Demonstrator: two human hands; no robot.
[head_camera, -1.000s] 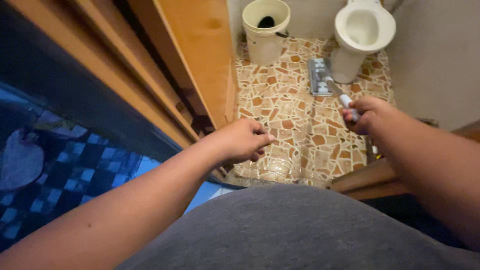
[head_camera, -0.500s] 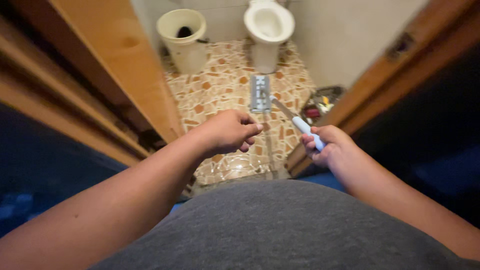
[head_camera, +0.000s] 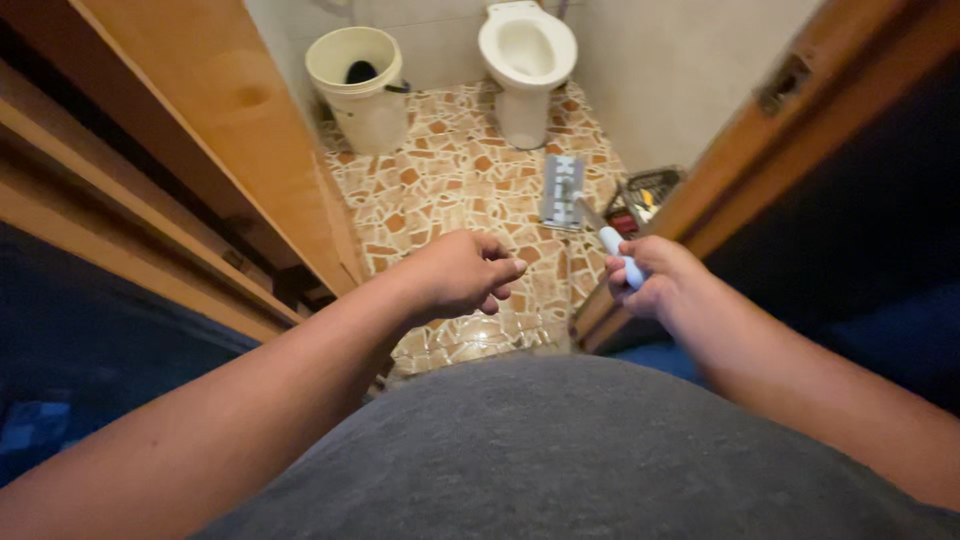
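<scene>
The right hand (head_camera: 648, 275) is gripping the pale blue end of a mop handle (head_camera: 612, 245), fingers closed fully around it. The flat grey mop head (head_camera: 562, 192) is lying on the mosaic floor (head_camera: 450, 190), just in front of the toilet (head_camera: 527, 60). The left hand (head_camera: 462, 272) is hovering loosely curled, holding nothing. The mop looks light and stiff, best gripped on its handle.

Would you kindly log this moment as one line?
right hand: grips mop handle | mop head: flat on tiled floor | left hand: empty, loosely curled
</scene>
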